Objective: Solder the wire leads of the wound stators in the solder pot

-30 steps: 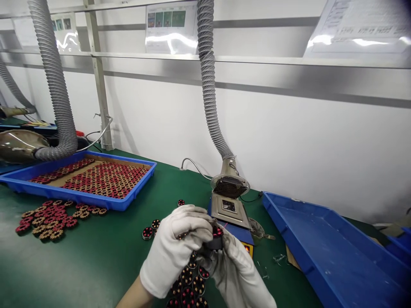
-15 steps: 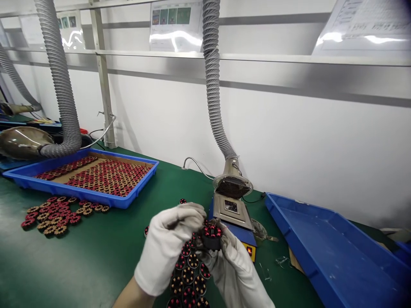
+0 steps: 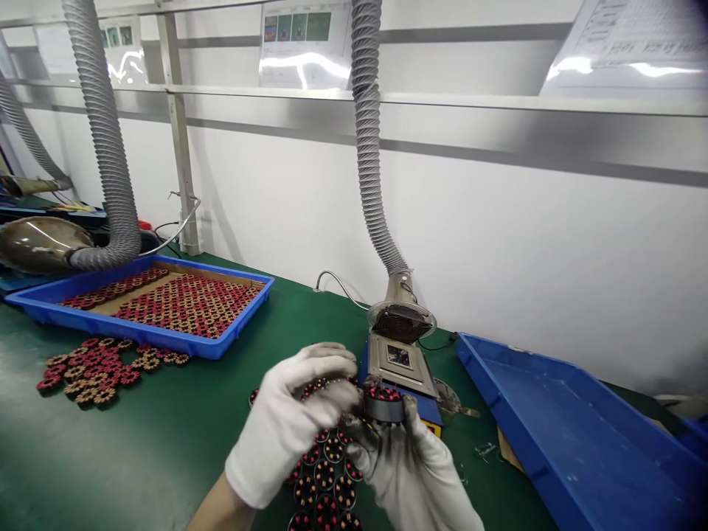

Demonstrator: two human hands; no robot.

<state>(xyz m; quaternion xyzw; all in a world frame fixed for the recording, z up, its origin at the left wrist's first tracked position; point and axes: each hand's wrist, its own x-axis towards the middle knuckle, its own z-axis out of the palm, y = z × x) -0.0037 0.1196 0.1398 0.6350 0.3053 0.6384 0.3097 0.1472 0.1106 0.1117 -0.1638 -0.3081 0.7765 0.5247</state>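
1. The right hand (image 3: 412, 461), in a soft white fabric glove smudged grey at the fingers, is closed around a short, dark, smooth-walled cylindrical part (image 3: 384, 409) with a ridged red top, held upright above the tabletop, in front of the hotplate.
2. The left hand (image 3: 282, 424), gloved in cleaner white cloth that creases at the knuckles, is half curled, thumb spread from the fingers; whether its fingertips grip anything I cannot tell.
3. Below and between the hands lies a cluster of round black-rimmed parts (image 3: 325, 479) with red or tan spoke-like centres, on a smooth, dull-sheened green tabletop (image 3: 166, 450).
4. The squat blue hotplate with a flat metal top (image 3: 401, 365) sits under a flared fume hood (image 3: 403, 318) on a ribbed grey hose (image 3: 365, 140).
5. Leftward, a glossy blue plastic tray (image 3: 221, 345) holds rows of red-and-tan flower-shaped discs (image 3: 185, 306); more lie loose in front of it.
6. Rightward stands a scuffed, shallow blue plastic bin (image 3: 575, 420).
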